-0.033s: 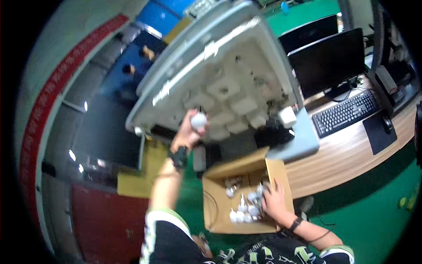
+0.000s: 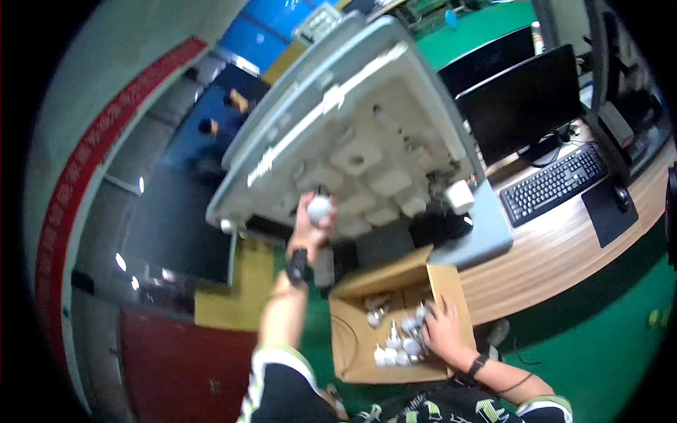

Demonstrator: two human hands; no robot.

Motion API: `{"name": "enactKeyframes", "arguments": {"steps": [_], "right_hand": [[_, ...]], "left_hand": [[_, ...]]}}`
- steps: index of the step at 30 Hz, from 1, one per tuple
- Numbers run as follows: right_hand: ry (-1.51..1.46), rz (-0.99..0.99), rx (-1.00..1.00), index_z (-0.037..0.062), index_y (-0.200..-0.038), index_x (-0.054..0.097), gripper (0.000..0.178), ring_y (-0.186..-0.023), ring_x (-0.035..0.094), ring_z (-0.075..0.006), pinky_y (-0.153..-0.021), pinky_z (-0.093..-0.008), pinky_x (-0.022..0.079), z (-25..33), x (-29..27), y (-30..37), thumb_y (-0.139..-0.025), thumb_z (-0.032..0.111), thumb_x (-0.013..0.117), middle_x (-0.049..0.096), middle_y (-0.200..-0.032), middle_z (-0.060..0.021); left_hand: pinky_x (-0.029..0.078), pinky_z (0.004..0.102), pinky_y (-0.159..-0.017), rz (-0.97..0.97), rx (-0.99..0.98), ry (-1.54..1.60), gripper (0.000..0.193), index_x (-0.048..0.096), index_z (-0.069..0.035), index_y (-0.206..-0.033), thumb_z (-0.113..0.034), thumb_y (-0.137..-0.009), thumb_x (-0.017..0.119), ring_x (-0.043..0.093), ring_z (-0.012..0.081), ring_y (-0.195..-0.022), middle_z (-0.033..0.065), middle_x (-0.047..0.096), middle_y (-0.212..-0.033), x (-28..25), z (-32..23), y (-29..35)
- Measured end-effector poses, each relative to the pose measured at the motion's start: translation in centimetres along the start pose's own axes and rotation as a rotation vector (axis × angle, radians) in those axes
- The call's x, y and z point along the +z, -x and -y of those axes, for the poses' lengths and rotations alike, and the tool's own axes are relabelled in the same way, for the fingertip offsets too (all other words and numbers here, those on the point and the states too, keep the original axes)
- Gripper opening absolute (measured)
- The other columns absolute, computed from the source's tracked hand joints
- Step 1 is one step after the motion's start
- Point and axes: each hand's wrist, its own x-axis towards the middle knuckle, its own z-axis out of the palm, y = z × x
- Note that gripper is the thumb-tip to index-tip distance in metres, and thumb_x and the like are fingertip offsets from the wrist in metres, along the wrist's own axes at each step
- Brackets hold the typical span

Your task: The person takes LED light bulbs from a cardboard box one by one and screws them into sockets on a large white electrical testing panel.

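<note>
My left hand [image 2: 307, 229] is stretched forward and closed round a round white-headed piece [image 2: 319, 209], whose dark tip points at the big grey panel [image 2: 391, 116]. That panel stands tilted in front of me, with several raised pale blocks on its face. Close to me is an open cardboard box [image 2: 350, 363], where several pieces with round white heads [image 2: 390, 356] and metal stems lie loose. My right hand [image 2: 446, 333] reaches in at the box's right side, its fingers bent over some of these pieces. What its fingertips grip is hidden.
A white cylinder [image 2: 460, 197] sticks out at the panel's right corner. To the right, a wooden desk [image 2: 525, 254] carries a monitor [image 2: 525, 102], a black keyboard [image 2: 553, 182] and a mouse [image 2: 621, 197]. Other people [image 2: 226, 120] are farther off at the left.
The whole view has shifted slightly, with the panel and box lower in it. My left forearm has moved a little to the right. Both hands keep their grip and place.
</note>
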Motion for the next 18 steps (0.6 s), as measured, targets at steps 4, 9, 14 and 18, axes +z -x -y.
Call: {"name": "enactKeyframes", "arguments": {"steps": [4, 9, 14, 18], "right_hand": [[0.025, -0.031, 0.008, 0.0026, -0.092, 0.068, 0.025, -0.132, 0.037, -0.0457, -0.104, -0.0603, 0.034, -0.9, 0.1, 0.1, -0.072, 0.017, 0.069, 0.056, -0.127, -0.0140], [0.079, 0.028, 0.015, 0.0031, -0.092, 0.070, 0.024, -0.132, 0.039, -0.0426, -0.102, -0.0577, 0.036, -1.2, -0.9, -0.3, -0.074, 0.020, 0.068, 0.059, -0.124, -0.0125], [0.033, -0.036, 0.038, 0.0031, -0.095, 0.069, 0.027, -0.131, 0.038, -0.0446, -0.104, -0.0596, 0.034, -1.4, -0.5, -0.8, -0.074, 0.020, 0.067, 0.059, -0.124, -0.0127], [-0.010, -0.016, 0.040, 0.0025, -0.092, 0.066, 0.021, -0.132, 0.037, -0.0453, -0.103, -0.0588, 0.035, -1.9, -1.6, -0.8, -0.074, 0.014, 0.067, 0.058, -0.123, -0.0150]], "left_hand": [[0.048, 0.0225, -0.046, 0.640, 0.214, 0.934, 0.037, 0.054, -0.002, -0.107, -0.027, -0.085, 0.069, 0.057, 0.0139, -0.075, 0.0049, 0.058, -0.099, 3.0, 8.1, -3.8], [0.051, 0.0263, -0.051, 0.567, 0.181, 0.860, 0.039, 0.056, -0.003, -0.109, -0.027, -0.083, 0.071, 0.059, 0.0157, -0.079, 0.0057, 0.061, -0.101, 1.7, 8.0, -3.9], [0.055, 0.0381, -0.054, -0.152, -0.011, -0.251, 0.042, 0.059, -0.008, -0.112, -0.046, -0.094, 0.053, 0.067, 0.0297, -0.086, 0.0122, 0.065, -0.103, 1.4, -0.4, -2.3], [0.059, 0.0430, -0.064, -0.471, -0.080, -0.812, 0.028, 0.057, -0.005, -0.106, -0.031, -0.096, 0.057, 0.069, 0.0307, -0.083, 0.0117, 0.065, -0.093, 3.6, -1.5, -3.8]]}}
